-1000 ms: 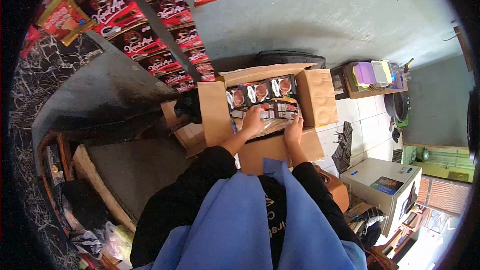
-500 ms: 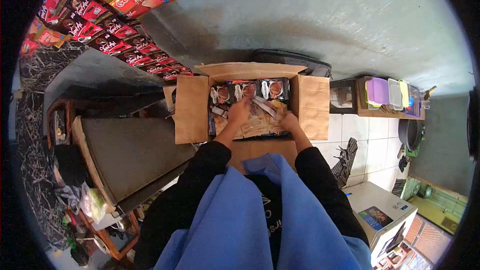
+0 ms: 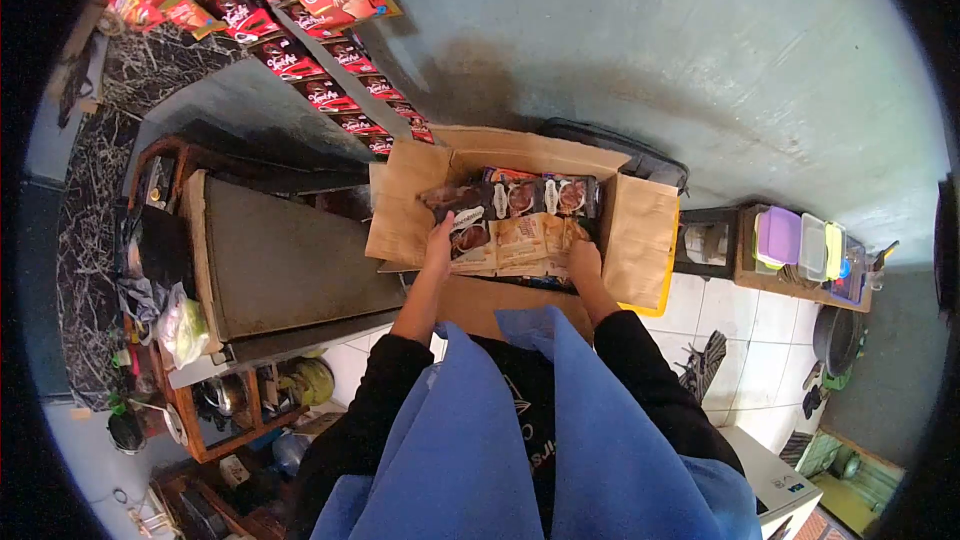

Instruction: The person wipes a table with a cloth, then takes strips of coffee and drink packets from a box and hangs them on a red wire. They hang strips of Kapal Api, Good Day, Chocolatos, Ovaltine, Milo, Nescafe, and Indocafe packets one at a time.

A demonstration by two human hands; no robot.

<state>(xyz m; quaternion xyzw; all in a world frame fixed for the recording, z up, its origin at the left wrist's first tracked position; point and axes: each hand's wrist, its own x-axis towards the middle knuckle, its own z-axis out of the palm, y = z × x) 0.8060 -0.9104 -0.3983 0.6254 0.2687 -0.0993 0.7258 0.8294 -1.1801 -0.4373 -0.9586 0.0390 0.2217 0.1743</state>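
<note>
An open cardboard box [image 3: 400, 210] in front of me holds strips of drink sachets. My left hand [image 3: 439, 242] grips a dark brown sachet strip [image 3: 469, 238] at the box's left side. At the right, my right hand [image 3: 584, 262] is closed at the edge of the beige sachets [image 3: 520, 232], its fingertips partly hidden. More dark sachets with a cup picture [image 3: 570, 197] lie along the back of the box.
Red coffee sachets [image 3: 325, 94] hang in strips at upper left. Left of the box stands a grey-topped table [image 3: 290, 260]. A dark bag [image 3: 640, 155] leans behind it, by the wall. Plastic containers [image 3: 778, 235] sit on a shelf at right.
My left hand has moved left, and dark sachets there now lie over the box's left side. A whitish strip between the hands is out of sight. The view has turned slightly.
</note>
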